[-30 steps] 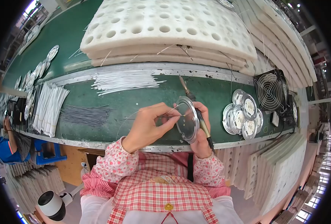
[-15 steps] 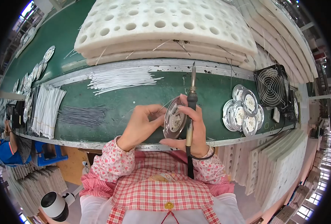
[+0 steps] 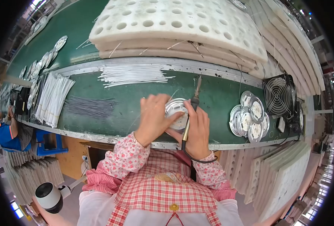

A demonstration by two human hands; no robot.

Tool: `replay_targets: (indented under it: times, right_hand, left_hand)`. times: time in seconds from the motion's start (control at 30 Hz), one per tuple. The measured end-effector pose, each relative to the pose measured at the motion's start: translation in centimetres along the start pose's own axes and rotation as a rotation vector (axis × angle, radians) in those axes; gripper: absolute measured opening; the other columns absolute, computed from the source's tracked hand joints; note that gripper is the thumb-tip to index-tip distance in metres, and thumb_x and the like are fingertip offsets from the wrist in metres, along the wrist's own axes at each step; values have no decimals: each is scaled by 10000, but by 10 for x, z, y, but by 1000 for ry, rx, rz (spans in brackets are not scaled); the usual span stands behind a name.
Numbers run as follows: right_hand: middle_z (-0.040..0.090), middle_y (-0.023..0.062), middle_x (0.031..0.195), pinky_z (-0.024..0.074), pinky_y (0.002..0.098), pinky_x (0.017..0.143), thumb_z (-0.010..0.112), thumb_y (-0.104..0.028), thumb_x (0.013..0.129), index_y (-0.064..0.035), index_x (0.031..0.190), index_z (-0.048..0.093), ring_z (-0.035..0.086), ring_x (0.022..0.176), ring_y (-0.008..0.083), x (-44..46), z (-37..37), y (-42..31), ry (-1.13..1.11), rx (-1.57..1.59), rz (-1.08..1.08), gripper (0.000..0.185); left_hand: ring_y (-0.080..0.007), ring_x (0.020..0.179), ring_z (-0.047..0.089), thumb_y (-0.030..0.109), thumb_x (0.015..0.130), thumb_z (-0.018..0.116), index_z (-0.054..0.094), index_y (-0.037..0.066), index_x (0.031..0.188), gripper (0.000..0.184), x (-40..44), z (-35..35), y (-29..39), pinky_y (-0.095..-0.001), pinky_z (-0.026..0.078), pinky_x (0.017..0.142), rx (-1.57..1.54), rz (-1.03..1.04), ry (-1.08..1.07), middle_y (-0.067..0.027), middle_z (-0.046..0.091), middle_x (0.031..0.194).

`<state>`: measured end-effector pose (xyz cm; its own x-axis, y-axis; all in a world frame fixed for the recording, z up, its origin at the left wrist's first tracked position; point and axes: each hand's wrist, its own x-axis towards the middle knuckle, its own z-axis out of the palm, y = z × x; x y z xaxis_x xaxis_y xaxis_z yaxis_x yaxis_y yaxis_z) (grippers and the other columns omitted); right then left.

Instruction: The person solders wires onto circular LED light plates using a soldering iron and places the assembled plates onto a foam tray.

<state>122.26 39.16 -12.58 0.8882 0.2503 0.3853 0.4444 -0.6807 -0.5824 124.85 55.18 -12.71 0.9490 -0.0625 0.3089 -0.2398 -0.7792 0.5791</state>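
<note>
Just above the bench's front edge is a round metal-rimmed disc (image 3: 179, 121) with a white circuit board on its face. My left hand (image 3: 152, 116) grips its left side, with the thumb lying across the board. A soldering iron (image 3: 194, 101) sits in my right hand (image 3: 199, 132), its tip pointing up and away from me. The right fingers also touch the disc's right edge. From the disc's upper rim a thin wire sticks out. The iron's black cord loops by my right wrist.
White wires (image 3: 133, 74) and grey wires (image 3: 89, 107) lie on the green bench (image 3: 137, 94), beside a white bundle (image 3: 54, 98) at left. Finished-looking discs (image 3: 246, 118) are piled at right near a fan (image 3: 278, 96). Perforated foam boards (image 3: 174, 30) stand behind. A person (image 3: 9, 132) is at far left.
The disc has tipped from nearly edge-on to facing up toward me. My left thumb has moved onto its face. The soldering iron has tilted, with its tip shifted slightly right and lower.
</note>
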Motion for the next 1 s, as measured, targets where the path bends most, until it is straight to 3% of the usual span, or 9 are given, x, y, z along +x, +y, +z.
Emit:
replay_targets:
  times: [0.1, 0.13, 0.23, 0.33, 0.43, 0.6, 1.0]
  right_hand:
    - [559, 195, 1254, 413, 472, 964, 886, -315, 692, -57, 1359, 528, 530, 1153, 381, -2, -9, 5, -33, -43, -11, 800]
    - [630, 179, 1094, 480, 411, 856, 871, -259, 725, -33, 1246, 619, 606, 1004, 353, -6, -13, 13, 39, -71, -29, 621]
    - [673, 147, 890, 516, 330, 664, 791, -148, 814, 10, 1102, 682, 667, 757, 272, -20, -44, 34, -26, 162, -12, 346]
    - [687, 124, 775, 492, 279, 534, 665, -60, 870, 46, 1031, 695, 648, 575, 191, -27, -58, 27, 48, 554, 291, 195]
    - [711, 144, 826, 500, 275, 534, 607, -62, 895, 64, 1048, 689, 652, 572, 153, -40, -61, 42, -6, 613, 196, 215]
    - [671, 81, 698, 441, 280, 496, 622, -99, 892, 36, 1017, 708, 590, 516, 137, -51, -45, 42, 29, 655, 200, 203]
    - [648, 81, 663, 439, 291, 488, 628, -95, 851, 33, 981, 712, 584, 500, 159, -46, -45, 45, 11, 626, 136, 201]
  left_hand:
    - [-287, 903, 526, 212, 845, 746, 641, 69, 985, 226, -1, -7, -8, -413, 335, 822, 39, 35, 67, -68, 599, 919]
    - [-270, 874, 547, 118, 879, 687, 637, 58, 937, 98, -3, -12, -9, -402, 343, 832, 48, 50, 69, -58, 608, 885]
    - [-251, 848, 556, 86, 877, 673, 640, 48, 898, 54, -7, -27, -4, -390, 344, 836, -22, 161, -34, -52, 605, 856]
    - [-216, 808, 558, 95, 836, 691, 641, 56, 767, 93, -2, -30, 3, -376, 349, 818, -149, 199, -144, -37, 600, 841]
    - [-210, 793, 543, 105, 789, 707, 632, 51, 719, 115, 16, -31, -1, -363, 350, 796, -224, 198, -323, -28, 596, 855]
    - [-215, 786, 502, 101, 725, 703, 600, 29, 663, 140, 43, -26, -9, -347, 345, 769, -238, 267, -532, -34, 579, 877]
    - [-215, 794, 505, 99, 701, 698, 562, 13, 642, 171, 47, -23, -8, -355, 339, 759, -209, 310, -598, -35, 564, 868]
